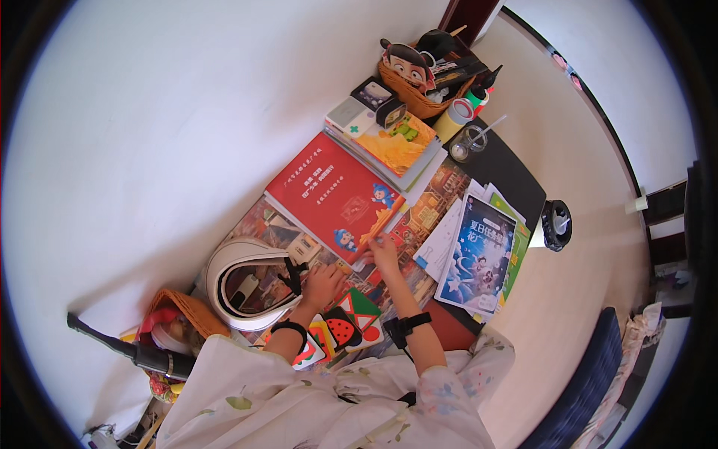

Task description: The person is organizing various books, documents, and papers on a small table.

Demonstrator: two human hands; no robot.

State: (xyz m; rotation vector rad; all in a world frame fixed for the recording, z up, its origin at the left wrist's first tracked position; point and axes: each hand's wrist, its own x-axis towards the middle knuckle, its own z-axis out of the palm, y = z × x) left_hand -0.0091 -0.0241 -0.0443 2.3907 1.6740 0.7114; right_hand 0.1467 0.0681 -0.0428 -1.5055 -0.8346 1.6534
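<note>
My right hand (384, 253) is at the short lower-right edge of the red book (321, 206), its fingers bent at the border of the cover; whether they pinch it or only touch it, I cannot tell. My left hand (324, 285) lies just off the book's lower corner, fingers curled a little toward it, and the angle hides whether they have hold of anything. The book lies flat on the tabletop (516, 176), cover up and set aslant, one short edge toward the wall (187, 112). Along its upper-right long edge there is little room, since a stack of books (404, 150) sits just beside it. Past my right hand, a strip of the patterned cover (443, 193) shows between the red book and the blue booklet (476, 258), which lies on loose papers near the right-hand edge. On my left, a white ring-shaped piece (215, 280) takes up the space beside my wrist, with a wicker basket (196, 308) behind it. Bright picture cards (341, 329) overlap between my forearms, filling the near side close to my clothes. Farther off, a glass jar (460, 152) with a straw stands near the far-right edge, well apart from my fingers.
</note>
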